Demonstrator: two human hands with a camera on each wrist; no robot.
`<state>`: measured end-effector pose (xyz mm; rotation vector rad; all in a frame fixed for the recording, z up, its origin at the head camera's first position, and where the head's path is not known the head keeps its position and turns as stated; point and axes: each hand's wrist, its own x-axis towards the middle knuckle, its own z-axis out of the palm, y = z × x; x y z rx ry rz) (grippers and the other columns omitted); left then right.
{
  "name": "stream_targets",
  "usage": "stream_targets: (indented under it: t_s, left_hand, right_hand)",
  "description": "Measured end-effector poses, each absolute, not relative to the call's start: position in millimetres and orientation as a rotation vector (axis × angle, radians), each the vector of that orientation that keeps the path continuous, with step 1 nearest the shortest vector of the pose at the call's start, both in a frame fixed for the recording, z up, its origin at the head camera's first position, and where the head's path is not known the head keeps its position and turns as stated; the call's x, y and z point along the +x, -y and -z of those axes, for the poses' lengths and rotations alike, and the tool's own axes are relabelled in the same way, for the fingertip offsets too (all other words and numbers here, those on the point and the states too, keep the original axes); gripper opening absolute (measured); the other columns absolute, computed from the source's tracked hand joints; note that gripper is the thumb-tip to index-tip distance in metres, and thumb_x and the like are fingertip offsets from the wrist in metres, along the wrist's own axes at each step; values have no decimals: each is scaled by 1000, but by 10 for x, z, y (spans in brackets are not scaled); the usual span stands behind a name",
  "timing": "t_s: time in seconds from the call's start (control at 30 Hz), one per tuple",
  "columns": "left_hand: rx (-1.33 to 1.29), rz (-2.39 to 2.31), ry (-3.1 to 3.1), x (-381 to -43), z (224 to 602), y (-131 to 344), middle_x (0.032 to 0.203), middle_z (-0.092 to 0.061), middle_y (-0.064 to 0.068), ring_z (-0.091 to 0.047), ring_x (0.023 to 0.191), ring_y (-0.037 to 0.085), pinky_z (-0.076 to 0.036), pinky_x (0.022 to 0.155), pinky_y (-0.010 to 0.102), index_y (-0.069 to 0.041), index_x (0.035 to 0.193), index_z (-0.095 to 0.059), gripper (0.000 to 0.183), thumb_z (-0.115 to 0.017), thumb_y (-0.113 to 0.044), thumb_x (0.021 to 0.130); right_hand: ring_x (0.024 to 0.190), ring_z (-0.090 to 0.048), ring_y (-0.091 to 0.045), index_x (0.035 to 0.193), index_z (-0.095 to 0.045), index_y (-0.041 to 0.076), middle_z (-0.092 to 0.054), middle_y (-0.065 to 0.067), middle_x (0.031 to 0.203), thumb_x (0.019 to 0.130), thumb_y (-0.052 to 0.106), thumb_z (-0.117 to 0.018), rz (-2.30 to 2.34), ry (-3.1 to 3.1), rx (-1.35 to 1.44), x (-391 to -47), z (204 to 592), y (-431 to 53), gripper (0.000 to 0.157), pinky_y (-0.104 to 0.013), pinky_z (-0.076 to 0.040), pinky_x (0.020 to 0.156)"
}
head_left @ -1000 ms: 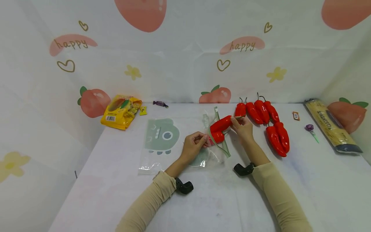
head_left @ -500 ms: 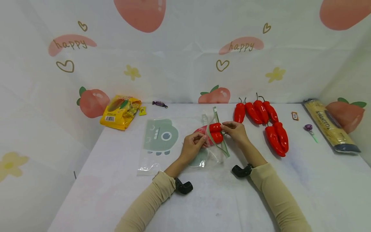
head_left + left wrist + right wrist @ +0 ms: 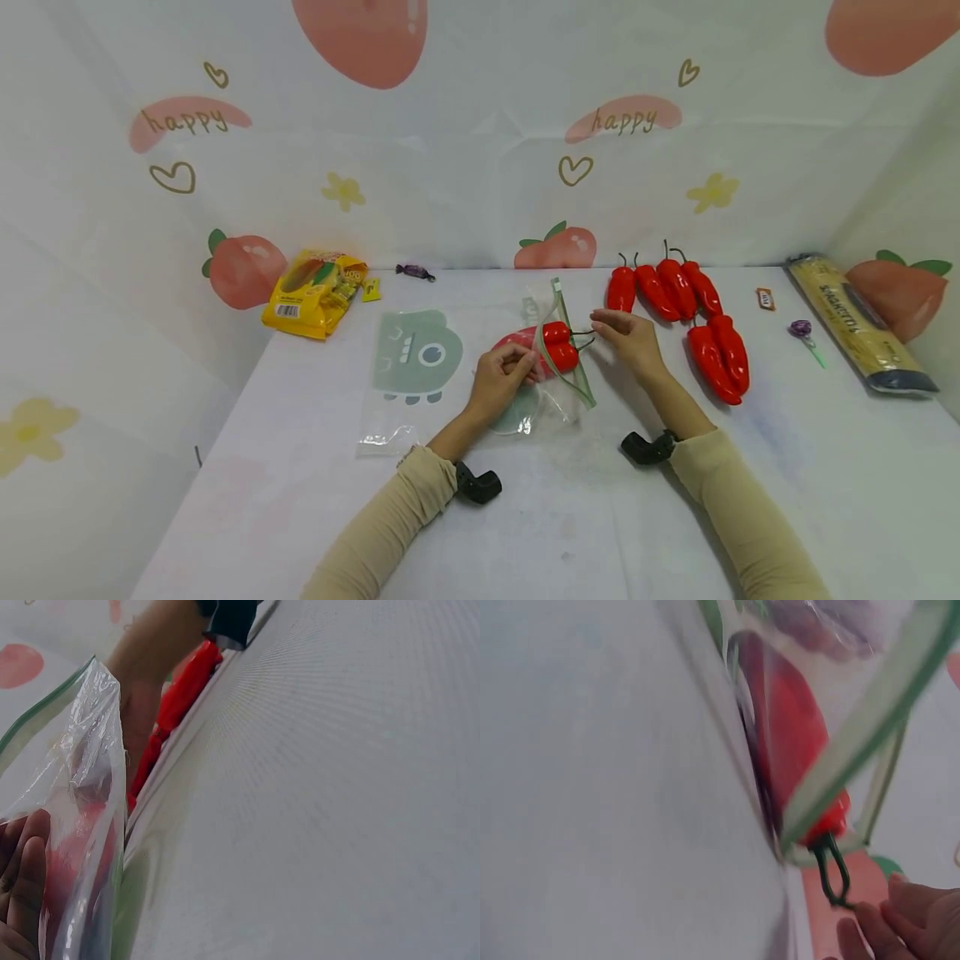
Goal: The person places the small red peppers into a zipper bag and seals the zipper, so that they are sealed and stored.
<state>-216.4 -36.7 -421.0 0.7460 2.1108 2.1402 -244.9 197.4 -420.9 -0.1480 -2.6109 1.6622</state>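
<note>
On the table (image 3: pixel 562 517), two red peppers (image 3: pixel 558 357) lie in the zip bag (image 3: pixel 546 396), stems (image 3: pixel 581 333) poking out of its mouth (image 3: pixel 563 304). Left hand (image 3: pixel 501 375): grip pinching bag film near the mouth, likely to keep it gaping. Right hand (image 3: pixel 632 340): grip loosely spread by the stems, contact unclear. Six loose peppers (image 3: pixel 677 287) beyond, right side, presumably for reach.
</note>
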Motion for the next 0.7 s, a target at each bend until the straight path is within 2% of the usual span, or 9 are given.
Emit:
stream_targets:
  t_s: [0.1, 0.23, 0.3, 0.37, 0.43, 0.57, 0.63, 0.7]
  left_hand:
    - [753, -2136, -2122, -2162, 4214, 364, 79, -62, 34, -62, 63, 10, -57, 64, 26, 14, 88, -58, 18, -56, -4, 90]
    - [760, -2128, -2133, -2166, 4222, 364, 79, -62, 33, -62, 64, 11, -58, 64, 28, 14, 88, -58, 18, -55, -4, 90]
    - [764, -2122, -2135, -2168, 4226, 366, 79, -62, 33, -63, 64, 11, -58, 64, 27, 13, 88, -58, 19, -55, -5, 90]
    - [765, -2122, -2132, -2169, 4227, 370, 79, -62, 33, -63, 64, 11, -57, 63, 26, 13, 88, -58, 18, -55, -5, 90]
    - [764, -2127, -2130, -2172, 4226, 373, 79, -62, 33, -63, 64, 11, -57, 63, 25, 13, 88, -58, 18, -55, -4, 90]
    - [743, -2136, -2121, -2174, 4221, 378, 79, -62, 33, -62, 64, 10, -57, 63, 23, 13, 88, -58, 17, -56, -4, 90]
    - [735, -2137, -2113, -2174, 4221, 376, 80, -62, 33, -62, 64, 9, -57, 63, 23, 13, 88, -58, 17, -56, -4, 90]
    - [733, -2139, -2103, -2172, 4222, 372, 80, -62, 34, -62, 64, 9, -57, 64, 23, 14, 88, -58, 18, -56, -4, 90]
  right_hand:
    - [122, -49, -24, 132, -49, 9, -55, -13, 130, 91, 36, -55, -1599, 2570, -153, -2346, 4171, -2183, 50, -35, -44, 100]
    - [123, -49, -22, 135, -45, 11, -52, -12, 133, 90, 41, -53, -1516, 2561, -231, -2183, 4104, -2501, 55, -17, -47, 90]
    - [123, -48, -21, 137, -43, 11, -49, -13, 135, 90, 41, -53, -1484, 2554, -288, -2112, 4074, -2647, 56, -7, -45, 84]
    - [125, -47, -20, 137, -42, 11, -47, -14, 137, 91, 39, -52, -1485, 2535, -352, -2061, 4055, -2775, 55, -4, -42, 84]
    - [129, -43, -20, 138, -40, 11, -43, -14, 140, 92, 39, -51, -1486, 2528, -417, -2029, 4045, -2870, 56, -7, -40, 90]
    - [135, -33, -22, 140, -36, 11, -37, -13, 143, 92, 41, -49, -1518, 2544, -494, -2014, 4061, -2977, 58, -28, -34, 106]
    - [136, -30, -26, 141, -35, 11, -35, -14, 144, 92, 41, -49, -1512, 2568, -502, -2021, 4070, -2996, 59, -39, -32, 108]
    - [137, -28, -29, 141, -34, 11, -33, -15, 145, 92, 41, -49, -1502, 2592, -515, -2026, 4079, -3003, 59, -44, -31, 108]
